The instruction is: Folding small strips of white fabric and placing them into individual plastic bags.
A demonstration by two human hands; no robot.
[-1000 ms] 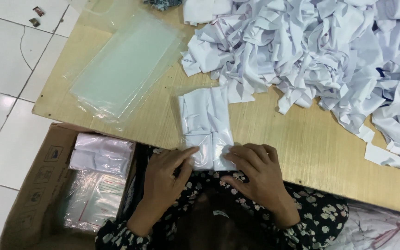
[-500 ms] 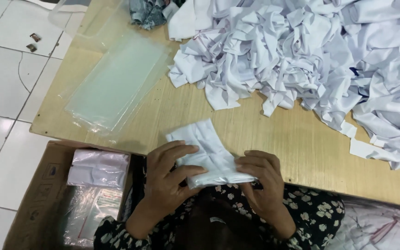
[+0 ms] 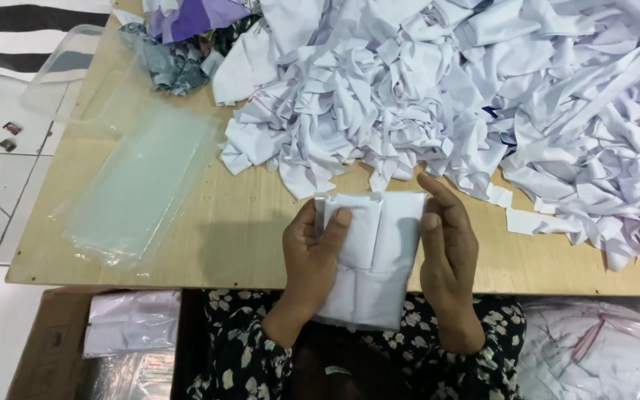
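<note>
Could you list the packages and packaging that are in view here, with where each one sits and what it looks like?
Bagged white garment: flat, folded, in clear plastic, held by left hand and right hand at the table edge.
Stack of clear bags: flat, greenish, long, on the table's left.
Cardboard box: brown, open, on the floor at lower left, holding bagged white pieces.
Large plastic sack: translucent white, lower right.
</note>
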